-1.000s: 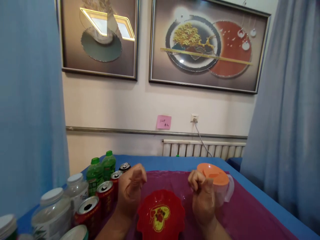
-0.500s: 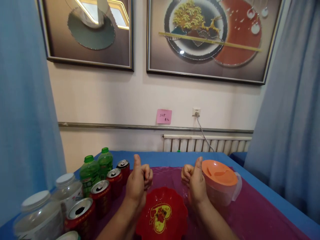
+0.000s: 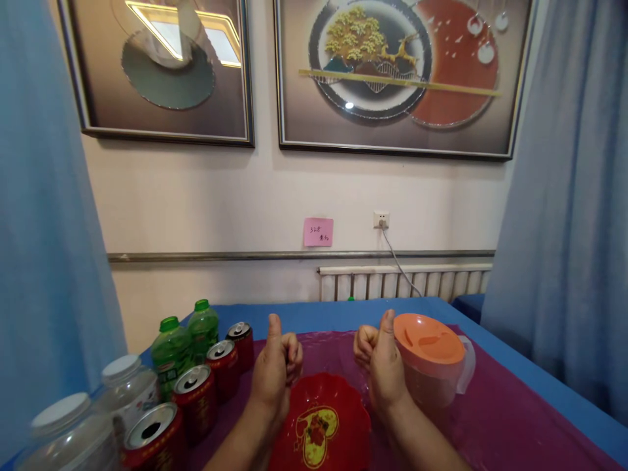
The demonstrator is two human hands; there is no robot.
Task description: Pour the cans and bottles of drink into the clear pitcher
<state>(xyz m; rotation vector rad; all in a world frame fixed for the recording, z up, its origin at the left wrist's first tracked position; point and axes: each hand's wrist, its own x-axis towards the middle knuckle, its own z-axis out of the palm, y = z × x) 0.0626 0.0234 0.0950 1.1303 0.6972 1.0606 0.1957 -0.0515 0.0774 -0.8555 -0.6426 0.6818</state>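
Observation:
Above the left rim of a red scalloped dish (image 3: 346,409) is my left hand (image 3: 275,363), its fingers curled into a fist with the thumb pointing up. My right hand (image 3: 383,360) makes the same thumb-up fist on the dish's other side, close to a clear plastic pitcher (image 3: 429,383) with an orange lid. No object shows in either fist. Yellow heart-shaped printing marks the dish's floor. Left of my left hand stands a row of red drink cans (image 3: 196,405), their tops facing up.
Behind the cans are green plastic bottles (image 3: 171,350) and clear jars (image 3: 73,435) with white lids. Purple sheeting (image 3: 510,405) covers part of the blue tabletop (image 3: 294,314). A radiator (image 3: 402,282) and wall socket (image 3: 381,220) lie beyond; blue curtains (image 3: 554,229) hang at both sides.
The camera view has tilted and shifted slightly, so the cans, bottles and dish sit a little lower. Both hands keep their thumb-up fists, the left slightly further right in view.

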